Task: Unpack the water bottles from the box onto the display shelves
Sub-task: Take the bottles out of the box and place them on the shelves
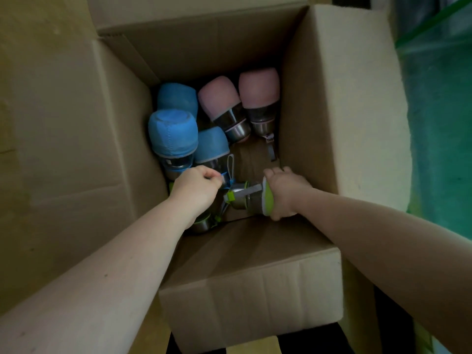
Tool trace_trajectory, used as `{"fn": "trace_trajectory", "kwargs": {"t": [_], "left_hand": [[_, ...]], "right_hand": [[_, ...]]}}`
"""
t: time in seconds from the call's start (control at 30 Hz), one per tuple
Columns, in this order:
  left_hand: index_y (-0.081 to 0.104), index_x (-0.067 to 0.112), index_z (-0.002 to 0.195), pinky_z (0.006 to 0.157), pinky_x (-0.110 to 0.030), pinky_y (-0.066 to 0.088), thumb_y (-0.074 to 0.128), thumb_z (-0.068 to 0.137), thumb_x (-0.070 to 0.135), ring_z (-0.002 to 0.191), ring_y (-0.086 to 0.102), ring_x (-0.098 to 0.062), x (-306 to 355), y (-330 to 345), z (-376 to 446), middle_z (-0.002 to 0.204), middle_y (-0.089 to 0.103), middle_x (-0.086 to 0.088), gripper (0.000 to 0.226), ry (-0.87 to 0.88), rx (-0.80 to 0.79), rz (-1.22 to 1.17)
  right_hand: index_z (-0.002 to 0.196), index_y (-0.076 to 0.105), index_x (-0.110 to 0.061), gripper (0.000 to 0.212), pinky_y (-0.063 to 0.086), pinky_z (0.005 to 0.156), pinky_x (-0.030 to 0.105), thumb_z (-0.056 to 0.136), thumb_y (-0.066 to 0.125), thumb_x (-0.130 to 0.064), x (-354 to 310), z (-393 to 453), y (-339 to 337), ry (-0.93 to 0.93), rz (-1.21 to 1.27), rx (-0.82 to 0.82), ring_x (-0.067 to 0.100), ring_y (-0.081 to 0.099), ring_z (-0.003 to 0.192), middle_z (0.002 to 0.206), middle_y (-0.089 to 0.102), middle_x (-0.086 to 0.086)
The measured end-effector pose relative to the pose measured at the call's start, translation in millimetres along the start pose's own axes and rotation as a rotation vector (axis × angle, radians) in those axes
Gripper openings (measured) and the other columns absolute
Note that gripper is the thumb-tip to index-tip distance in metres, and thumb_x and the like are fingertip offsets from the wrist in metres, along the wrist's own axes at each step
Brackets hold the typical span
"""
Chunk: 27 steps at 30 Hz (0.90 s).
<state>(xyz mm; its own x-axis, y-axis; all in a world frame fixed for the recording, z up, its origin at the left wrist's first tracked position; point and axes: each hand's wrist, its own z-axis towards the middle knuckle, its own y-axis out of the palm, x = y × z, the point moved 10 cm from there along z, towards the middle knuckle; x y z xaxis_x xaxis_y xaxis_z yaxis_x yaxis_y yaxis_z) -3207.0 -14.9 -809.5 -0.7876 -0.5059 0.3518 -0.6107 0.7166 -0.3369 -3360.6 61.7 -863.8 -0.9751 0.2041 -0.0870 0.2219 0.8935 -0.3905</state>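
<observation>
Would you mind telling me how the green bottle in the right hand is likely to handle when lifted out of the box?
The green bottle probably feels rigid, given its shiny metal neck. Its fabric sleeve likely aids grip for the right hand. The loose strap may dangle or snag on neighbouring bottles.

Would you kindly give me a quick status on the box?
Both hands in box. Right hand gripping green bottle; left hand pinching blue bottle's strap. Three blue, two pink remain. Nothing blocking.

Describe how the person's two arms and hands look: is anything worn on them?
Both forearms are bare, with no sleeves in view. The left hand and right hand wear no gloves, and no watch, ring or bracelet shows.
</observation>
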Motion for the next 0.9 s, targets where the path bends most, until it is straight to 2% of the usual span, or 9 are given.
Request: {"fn": "trace_trajectory", "kwargs": {"t": [0.13, 0.27, 0.37, 0.4, 0.57, 0.67, 0.73, 0.83, 0.9], "left_hand": [[0.057, 0.023, 0.093, 0.096, -0.043, 0.048, 0.049, 0.093, 0.029, 0.107, 0.058, -0.027, 9.4, -6.9, -25.3, 0.108, 0.060, -0.005, 0.009, -0.031, 0.009, 0.015], [0.056, 0.021, 0.086, 0.095, -0.043, 0.048, 0.053, 0.089, 0.044, 0.109, 0.056, -0.029, 43.4, -21.4, -55.5, 0.101, 0.058, -0.008, 0.023, 0.014, 0.014, -0.030], [0.055, 0.015, 0.118, 0.078, -0.030, 0.048, 0.056, 0.085, 0.049, 0.098, 0.058, -0.021, 85.0, -41.2, -81.8, 0.110, 0.058, -0.003, 0.047, 0.123, 0.020, -0.157], [0.052, 0.014, 0.122, 0.074, -0.028, 0.046, 0.058, 0.083, 0.050, 0.098, 0.058, -0.020, 100.4, -52.0, -92.2, 0.114, 0.059, -0.003, 0.053, 0.168, 0.041, -0.197], [0.056, 0.017, 0.113, 0.073, -0.021, 0.043, 0.070, 0.076, 0.039, 0.097, 0.058, -0.013, 187.6, -114.5, -162.2, 0.108, 0.062, 0.002, 0.045, 0.420, 0.090, -0.359], [0.057, 0.016, 0.112, 0.063, -0.011, 0.046, 0.074, 0.073, 0.028, 0.084, 0.059, -0.004, 243.4, -149.0, -219.3, 0.099, 0.063, 0.005, 0.044, 0.570, 0.062, -0.369], [0.058, 0.016, 0.107, 0.058, -0.004, 0.045, 0.076, 0.071, 0.024, 0.080, 0.057, 0.000, 277.1, -172.2, -262.1, 0.093, 0.062, 0.008, 0.041, 0.663, 0.072, -0.325], [0.058, 0.016, 0.104, 0.068, -0.011, 0.044, 0.078, 0.068, 0.026, 0.083, 0.057, -0.004, 323.5, -201.3, -330.1, 0.092, 0.063, 0.009, 0.042, 0.775, 0.080, -0.258], [0.058, 0.018, 0.102, 0.070, -0.013, 0.044, 0.080, 0.064, 0.027, 0.084, 0.058, -0.004, 353.8, -219.4, -380.0, 0.092, 0.063, 0.009, 0.045, 0.847, 0.073, -0.243]], "right_hand": [[0.139, 0.029, -0.013, 0.101, 0.042, 0.096, 0.030, 0.056, 0.085, -0.032, 11.0, -39.5, -19.0, 0.088, 0.476, 0.111, 0.025, 0.044, 0.122, 0.133, 0.044, 0.007], [0.129, 0.038, -0.022, 0.086, 0.046, 0.081, 0.026, 0.059, 0.086, -0.018, 7.9, -89.2, -54.0, 0.028, 1.001, 0.231, 0.013, 0.053, 0.099, 0.109, 0.054, -0.006], [0.116, 0.038, -0.032, 0.077, 0.050, 0.090, 0.032, 0.059, 0.086, -0.012, -3.7, -125.4, -92.4, -0.088, 1.210, 0.317, 0.013, 0.058, 0.104, 0.111, 0.060, -0.006], [0.115, 0.038, -0.033, 0.078, 0.050, 0.094, 0.035, 0.059, 0.087, -0.011, -6.6, -137.7, -107.3, -0.122, 1.256, 0.348, 0.014, 0.059, 0.107, 0.114, 0.061, -0.004], [0.121, 0.040, -0.028, 0.081, 0.050, 0.096, 0.040, 0.058, 0.087, -0.008, -10.3, -216.3, -193.9, -0.252, 1.318, 0.487, 0.013, 0.060, 0.107, 0.114, 0.062, -0.004], [0.131, 0.036, -0.024, 0.089, 0.050, 0.093, 0.031, 0.060, 0.086, -0.009, -8.3, -277.6, -243.2, -0.310, 1.259, 0.539, 0.008, 0.058, 0.104, 0.110, 0.058, -0.010], [0.135, 0.033, -0.022, 0.097, 0.048, 0.094, 0.030, 0.056, 0.088, -0.011, -5.8, -322.7, -272.8, -0.337, 1.224, 0.590, 0.010, 0.055, 0.109, 0.114, 0.056, -0.008], [0.129, 0.037, -0.028, 0.096, 0.049, 0.094, 0.030, 0.047, 0.087, -0.022, -3.5, -392.5, -314.7, -0.384, 1.199, 0.690, 0.009, 0.056, 0.109, 0.114, 0.057, -0.009], [0.124, 0.037, -0.033, 0.090, 0.049, 0.090, 0.026, 0.050, 0.087, -0.022, -4.2, -442.4, -340.9, -0.410, 1.188, 0.745, 0.005, 0.057, 0.105, 0.110, 0.058, -0.013]]}}
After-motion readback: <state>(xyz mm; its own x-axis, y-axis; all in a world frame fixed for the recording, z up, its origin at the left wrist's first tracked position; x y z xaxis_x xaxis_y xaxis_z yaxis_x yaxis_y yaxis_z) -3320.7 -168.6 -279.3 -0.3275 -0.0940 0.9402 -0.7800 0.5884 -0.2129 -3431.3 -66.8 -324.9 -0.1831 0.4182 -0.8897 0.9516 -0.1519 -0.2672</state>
